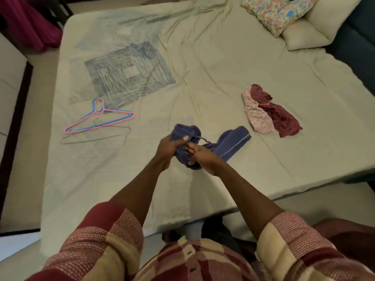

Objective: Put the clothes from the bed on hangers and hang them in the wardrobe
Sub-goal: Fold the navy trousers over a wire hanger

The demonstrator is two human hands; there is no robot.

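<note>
A blue-purple garment [229, 142] with a drawstring and a pale side stripe lies bunched near the front of the bed [213, 57]. My left hand [169, 148] grips its left bunched end, and my right hand [199, 156] holds the cloth just beside it. To the right lie a pink floral garment [256, 116] and a maroon garment [282, 118], touching each other. On the left of the bed rest a pink hanger and a blue hanger [101, 118], one on the other, with a thin wire hanger [95, 135] in front of them.
Pillows [284, 15] sit at the bed's far right corner. A dark headboard [357, 47] runs along the right side. Magenta cloth [26, 23] hangs at the far left. Pale floor [18, 159] lies left of the bed and below its front edge.
</note>
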